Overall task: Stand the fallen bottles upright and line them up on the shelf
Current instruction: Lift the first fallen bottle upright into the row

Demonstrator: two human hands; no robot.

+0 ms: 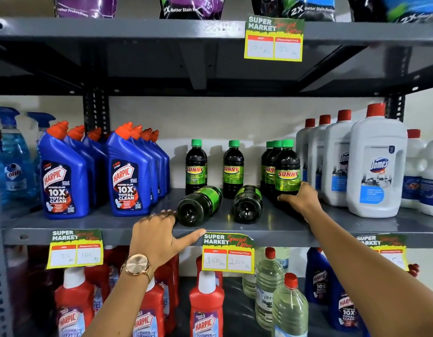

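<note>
Two dark Sunny bottles lie on their sides on the grey middle shelf (113,222), bases toward me: the left fallen bottle (198,205) and the right fallen bottle (247,203). Behind them two Sunny bottles stand upright (196,166) (233,169). A row of three stands at the right, and my right hand (298,197) grips the base of its front bottle (287,166). My left hand (159,237) rests open at the shelf edge, fingertips just left of the left fallen bottle, thumb stretched along the shelf lip.
Blue Harpic bottles (127,171) stand in rows left of the Sunny bottles. White Domex bottles (377,164) stand to the right. Price tags (227,254) hang from the shelf lip. Red Harpic and clear bottles fill the shelf below.
</note>
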